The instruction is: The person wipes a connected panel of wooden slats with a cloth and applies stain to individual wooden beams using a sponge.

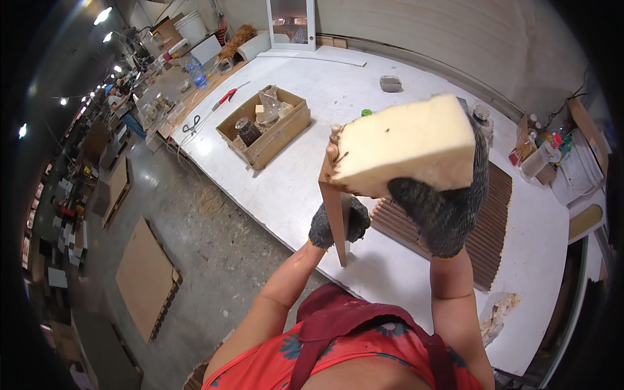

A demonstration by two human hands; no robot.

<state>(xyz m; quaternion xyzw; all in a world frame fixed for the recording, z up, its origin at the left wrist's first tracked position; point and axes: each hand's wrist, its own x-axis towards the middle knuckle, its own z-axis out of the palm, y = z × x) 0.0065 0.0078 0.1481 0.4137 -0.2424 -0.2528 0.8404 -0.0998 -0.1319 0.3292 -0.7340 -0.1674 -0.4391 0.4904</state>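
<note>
In my right hand (448, 218), which wears a dark knitted glove, is a big pale-yellow foam sponge block (406, 143) with brown stains along its lower left edge. That stained end touches the top of a brown board (335, 218), seen nearly edge-on, with rounded ribs showing at its upper end. My left hand (322, 226), gloved too, grips the board from behind and keeps it upright over the near table edge. Beneath my right hand a brown fluted panel (491, 227) lies on the white table (279, 188), partly hidden by hand and sponge.
A wooden box (286, 133) holding a dark jar and sponge pieces stands left of centre. Beyond it lie a red-handled tool (224, 99) and scissors (191, 125). A grey block (390, 83) sits farther back, and crumpled wrapping (500, 316) near right. Boards (146, 283) lie on the left floor.
</note>
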